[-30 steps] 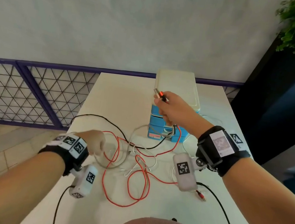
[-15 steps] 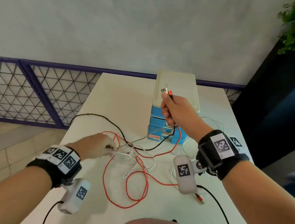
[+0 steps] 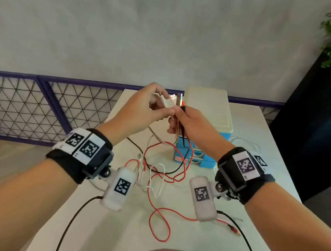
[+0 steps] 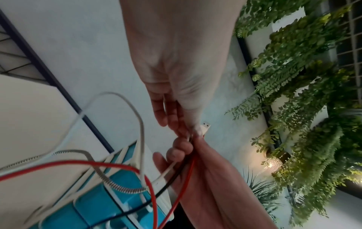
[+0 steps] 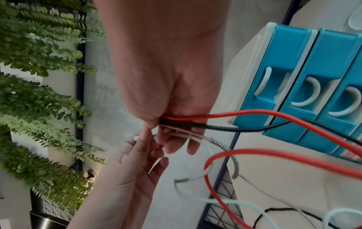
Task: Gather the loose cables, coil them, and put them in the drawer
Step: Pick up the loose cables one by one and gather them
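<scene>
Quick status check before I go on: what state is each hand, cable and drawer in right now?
Right hand: grips the bunched cable ends, raised above the table.
Left hand: pinches the white plug against the bunch.
Red cable: uncoiled, looping over the table.
Black cable: uncoiled, trailing down.
Drawer unit: all blue drawers closed.

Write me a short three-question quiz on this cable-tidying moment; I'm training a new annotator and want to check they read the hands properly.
1. True or false: the right hand grips a bundle of cable ends that includes the red cable.
2. What is the left hand pinching? A) the white plug B) a drawer handle C) nothing
3. Fill in: the blue drawers of the drawer unit are all ____.

Key: 1 true. 2 A. 3 closed.
</scene>
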The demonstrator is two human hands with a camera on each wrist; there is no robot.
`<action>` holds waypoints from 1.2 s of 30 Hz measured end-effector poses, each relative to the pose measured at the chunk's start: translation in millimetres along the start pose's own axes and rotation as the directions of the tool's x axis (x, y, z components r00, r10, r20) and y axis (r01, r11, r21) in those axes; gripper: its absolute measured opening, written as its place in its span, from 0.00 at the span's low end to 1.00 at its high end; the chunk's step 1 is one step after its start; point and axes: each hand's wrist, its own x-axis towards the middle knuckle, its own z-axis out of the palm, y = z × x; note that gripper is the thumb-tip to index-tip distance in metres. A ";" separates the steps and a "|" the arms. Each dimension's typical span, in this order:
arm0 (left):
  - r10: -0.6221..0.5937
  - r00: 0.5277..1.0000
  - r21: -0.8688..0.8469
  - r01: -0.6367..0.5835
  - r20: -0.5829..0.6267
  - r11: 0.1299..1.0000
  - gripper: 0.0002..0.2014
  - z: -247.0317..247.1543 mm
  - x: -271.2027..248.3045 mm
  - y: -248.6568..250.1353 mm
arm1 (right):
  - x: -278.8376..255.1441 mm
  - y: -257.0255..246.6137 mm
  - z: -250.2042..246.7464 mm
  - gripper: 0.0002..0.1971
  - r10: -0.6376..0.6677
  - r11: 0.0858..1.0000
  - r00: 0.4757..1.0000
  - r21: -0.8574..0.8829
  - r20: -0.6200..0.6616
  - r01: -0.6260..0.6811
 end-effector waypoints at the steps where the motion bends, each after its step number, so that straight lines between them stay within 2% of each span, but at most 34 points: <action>1: -0.008 1.000 -0.042 0.006 -0.028 0.999 0.14 3.7 -0.1 -2.9 | 0.8 0.5 -0.8 0.13 -0.006 0.999 1.000 -0.036 -0.012 0.006; 4: -0.068 0.998 -0.031 0.068 -0.003 0.997 0.21 15.6 -5.3 -14.8 | 3.5 8.1 -1.7 0.13 -0.013 0.987 0.998 -0.163 -0.059 0.003; 6: -0.103 0.994 0.070 0.100 0.040 0.992 0.29 23.5 -14.1 -26.5 | 5.0 13.2 -1.6 0.12 -0.014 0.989 0.996 -0.150 -0.092 0.000; 7: -0.072 0.997 0.142 0.068 0.020 0.988 0.30 27.3 -20.3 -31.6 | 5.3 14.6 -2.3 0.12 -0.018 0.992 0.994 -0.127 -0.111 0.004; 10: 0.130 0.985 0.401 -0.074 -0.116 0.913 0.19 35.1 -37.7 -45.4 | 6.1 15.2 -6.9 0.11 -0.009 0.997 0.987 -0.075 -0.159 -0.003; 12: 0.188 0.977 0.515 -0.113 -0.097 0.850 0.13 40.3 -46.0 -50.0 | 7.3 14.3 -9.5 0.11 -0.014 0.998 0.986 -0.061 -0.169 0.003; 13: 0.190 0.979 0.532 -0.123 -0.072 0.838 0.13 43.8 -49.5 -52.2 | 7.5 13.3 -9.9 0.11 -0.016 0.998 0.986 -0.061 -0.165 0.005; 16: 0.128 0.991 0.491 -0.094 -0.035 0.866 0.15 50.3 -54.1 -57.9 | 7.0 11.4 -8.6 0.12 -0.016 0.998 0.989 -0.059 -0.147 0.007; 20: -0.058 0.997 0.218 0.046 0.047 0.975 0.05 46.7 -46.9 -59.2 | 6.2 10.6 -6.3 0.12 -0.019 0.994 0.992 -0.108 -0.126 0.005; 23: -0.107 0.994 0.100 0.110 -0.032 0.989 0.13 40.8 -41.6 -57.8 | 7.1 12.0 -8.6 0.13 -0.005 0.987 0.991 -0.160 -0.133 -0.017; 25: -0.105 0.992 0.048 0.109 -0.074 0.993 0.18 33.9 -40.5 -56.7 | 8.7 14.1 -11.6 0.14 0.024 0.986 0.993 -0.164 -0.118 -0.043; 27: -0.097 0.994 0.078 0.100 -0.041 0.992 0.24 26.4 -39.9 -57.6 | 10.8 17.4 -13.7 0.14 0.051 0.976 0.995 -0.206 -0.087 -0.068; 29: -0.095 0.995 0.175 0.086 0.041 0.981 0.28 21.3 -37.6 -60.0 | 11.8 19.9 -14.0 0.14 0.071 0.958 0.996 -0.276 -0.059 -0.085; 33: -0.118 0.985 0.317 0.073 0.125 0.946 0.18 16.8 -30.6 -63.0 | 11.0 20.7 -10.6 0.13 0.074 0.922 0.997 -0.381 -0.012 -0.073; 36: -0.139 0.981 0.405 0.075 0.133 0.911 0.11 13.3 -28.0 -63.5 | 11.3 21.5 -9.9 0.13 0.067 0.937 0.998 -0.342 -0.019 -0.070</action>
